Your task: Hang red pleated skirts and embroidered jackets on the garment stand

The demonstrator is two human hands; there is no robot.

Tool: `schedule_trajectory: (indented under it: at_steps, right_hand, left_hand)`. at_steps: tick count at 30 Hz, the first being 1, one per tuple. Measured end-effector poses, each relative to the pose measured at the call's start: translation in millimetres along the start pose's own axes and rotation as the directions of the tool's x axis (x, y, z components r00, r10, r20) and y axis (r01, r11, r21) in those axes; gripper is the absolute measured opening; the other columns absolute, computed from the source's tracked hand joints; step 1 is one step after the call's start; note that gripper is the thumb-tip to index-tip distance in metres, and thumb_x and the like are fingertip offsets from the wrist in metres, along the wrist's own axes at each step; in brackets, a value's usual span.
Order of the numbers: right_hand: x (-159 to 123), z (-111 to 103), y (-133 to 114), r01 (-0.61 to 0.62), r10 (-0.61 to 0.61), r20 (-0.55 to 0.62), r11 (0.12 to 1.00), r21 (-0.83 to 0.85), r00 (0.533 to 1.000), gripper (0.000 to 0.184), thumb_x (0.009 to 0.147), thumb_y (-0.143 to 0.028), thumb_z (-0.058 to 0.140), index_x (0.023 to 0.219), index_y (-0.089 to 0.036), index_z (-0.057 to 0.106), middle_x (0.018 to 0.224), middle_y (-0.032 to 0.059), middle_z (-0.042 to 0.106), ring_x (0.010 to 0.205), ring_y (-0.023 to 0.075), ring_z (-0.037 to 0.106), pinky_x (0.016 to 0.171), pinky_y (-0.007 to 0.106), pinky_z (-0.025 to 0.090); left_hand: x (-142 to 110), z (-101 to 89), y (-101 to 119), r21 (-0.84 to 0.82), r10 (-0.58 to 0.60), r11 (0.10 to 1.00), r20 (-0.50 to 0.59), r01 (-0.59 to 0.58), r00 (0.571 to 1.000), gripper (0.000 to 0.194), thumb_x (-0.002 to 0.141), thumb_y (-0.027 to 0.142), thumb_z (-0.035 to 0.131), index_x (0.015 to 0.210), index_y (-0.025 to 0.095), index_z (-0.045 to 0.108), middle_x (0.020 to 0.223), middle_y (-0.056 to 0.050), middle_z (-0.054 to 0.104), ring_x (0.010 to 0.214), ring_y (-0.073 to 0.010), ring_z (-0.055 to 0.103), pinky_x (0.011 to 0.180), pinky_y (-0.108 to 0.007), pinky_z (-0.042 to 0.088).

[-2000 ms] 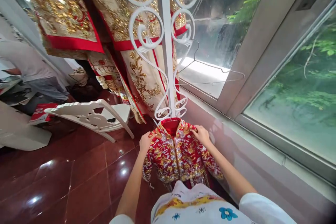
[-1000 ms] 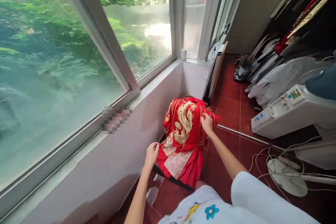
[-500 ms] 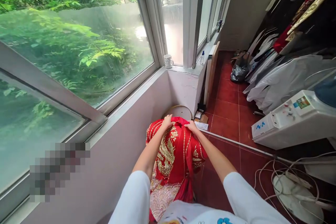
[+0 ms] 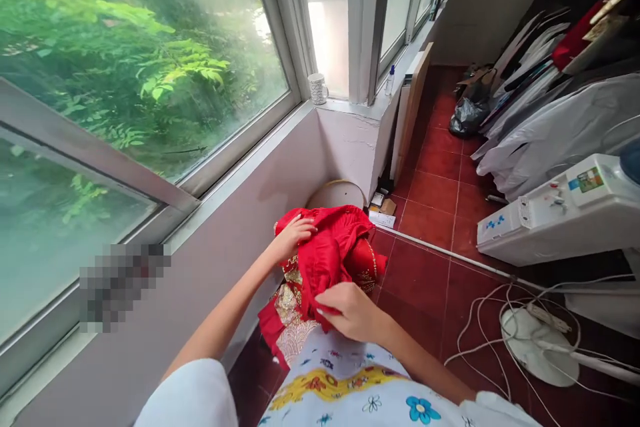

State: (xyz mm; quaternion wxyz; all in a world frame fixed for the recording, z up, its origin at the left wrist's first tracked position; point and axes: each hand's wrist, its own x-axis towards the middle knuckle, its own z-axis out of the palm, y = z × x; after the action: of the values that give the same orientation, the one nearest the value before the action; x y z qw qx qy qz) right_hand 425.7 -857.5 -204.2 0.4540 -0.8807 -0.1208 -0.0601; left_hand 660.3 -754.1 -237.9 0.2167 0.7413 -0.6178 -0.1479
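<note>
I hold a red garment with gold embroidery (image 4: 330,253) bunched in front of my body, near the wall under the window. My left hand (image 4: 293,233) grips its upper left edge, fingers curled into the red cloth. My right hand (image 4: 350,310) is closed on a fold lower down, close to my shirt. The red lining faces up and the gold part hangs below, partly hidden by my arms.
A window sill (image 4: 350,107) carries a mug (image 4: 317,88) and a small bottle (image 4: 389,79). A round beige object (image 4: 336,195) sits in the corner. At right are a white appliance (image 4: 560,213), hanging clothes (image 4: 540,120), a black bag (image 4: 467,117) and cables with a round base (image 4: 537,347) on red tiles.
I turned from the white rack toward the window corner carrying the garment. Since half a second ago my right hand dropped from the top to a lower fold, and the garment is bunched up.
</note>
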Motion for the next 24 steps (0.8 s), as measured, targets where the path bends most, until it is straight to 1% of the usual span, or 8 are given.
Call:
schedule_trajectory:
  at_steps: [2,4,8,11,13,17,20,24]
  right_hand:
    - [-22,11,-13,-0.122,0.117,0.111,0.992,0.032,0.987,0.017,0.081,-0.03,0.057,0.093,-0.022,0.066,0.07,0.0015,0.065,0.063,0.0142,0.058,0.061,0.023,0.04]
    - [-41,16,-20,-0.216,0.208,0.259,0.976,0.001,0.943,0.055,0.066,-0.041,0.071,0.117,-0.025,0.059,0.075,0.0026,0.067,0.067,0.0186,0.061,0.062,0.026,0.044]
    - [-41,14,-6,-0.141,0.15,0.278,0.989,-0.049,0.949,0.095,0.062,-0.046,0.073,0.143,-0.027,0.028,0.111,0.0091,0.063,0.098,0.0257,0.061,0.083,0.035,0.046]
    - [-7,25,26,-0.189,0.184,-0.045,0.934,-0.303,0.982,0.096,0.065,-0.032,0.073,0.145,-0.026,0.022,0.148,0.0142,0.027,0.135,0.0335,0.026,0.108,0.053,0.019]
    - [13,50,46,-0.126,0.192,0.112,0.893,-0.432,0.975,0.112,0.05,-0.025,0.081,0.145,-0.019,0.022,0.151,0.0189,0.012,0.138,0.0406,0.006,0.106,0.063,0.004]
    - [0,131,48,-0.055,0.189,0.471,0.957,-0.285,0.861,0.087,0.065,-0.016,0.066,0.143,-0.018,0.027,0.148,0.0181,0.025,0.137,0.0352,0.021,0.106,0.061,0.016]
    - [-48,179,14,-0.14,0.147,0.278,0.989,-0.046,0.949,0.06,0.081,-0.014,0.042,0.14,-0.018,0.033,0.142,0.014,0.038,0.132,0.0233,0.034,0.108,0.048,0.027]
    - [-90,213,-26,-0.066,0.055,0.212,0.997,0.047,0.976,0.079,0.07,-0.028,0.058,0.141,-0.019,0.027,0.142,0.0136,0.034,0.132,0.0283,0.031,0.108,0.049,0.027]
  left_hand:
    - [-57,9.7,20,-0.111,-0.088,0.991,-0.101,0.077,0.991,0.017,0.076,0.018,0.047,0.08,0.021,0.063,0.102,-0.006,0.067,0.109,-0.0201,0.055,0.111,-0.044,0.023]
    - [-115,20.0,43,-0.223,-0.261,0.953,-0.254,0.207,0.931,0.012,0.076,0.024,0.049,0.073,0.02,0.06,0.082,-0.004,0.066,0.082,-0.0168,0.061,0.107,-0.042,0.032]
    - [-203,41.9,97,-0.483,-0.527,0.829,-0.501,0.284,0.686,0.028,0.074,0.03,0.054,0.051,0.019,0.042,0.054,0.0,0.051,0.056,-0.0124,0.048,0.087,-0.039,0.048]
    - [-231,58.1,136,-0.598,-0.581,0.783,-0.607,0.169,0.542,0.036,0.075,0.03,0.054,0.05,0.018,0.032,0.055,-0.002,0.052,0.058,-0.0138,0.05,0.071,-0.034,0.051]
    - [-238,67.0,159,-0.613,-0.589,0.779,-0.645,0.13,0.488,0.037,0.074,0.03,0.057,0.049,0.018,0.032,0.055,-0.003,0.055,0.059,-0.0155,0.053,0.063,-0.031,0.05]
    - [-256,77.5,194,-0.635,-0.62,0.771,-0.736,0.038,0.271,0.032,0.069,0.024,0.065,0.05,0.017,0.039,0.058,-0.003,0.06,0.061,-0.0169,0.057,0.06,-0.031,0.049]
    - [-285,79.8,216,-0.63,-0.63,0.776,-0.776,-0.033,0.008,0.031,0.066,0.024,0.068,0.051,0.016,0.042,0.057,-0.001,0.06,0.059,-0.0163,0.058,0.059,-0.031,0.049]
    - [-331,78.5,245,-0.611,-0.612,0.789,-0.771,-0.063,-0.177,0.036,0.066,0.026,0.069,0.048,0.015,0.04,0.053,0.0,0.058,0.057,-0.0147,0.056,0.057,-0.03,0.047]
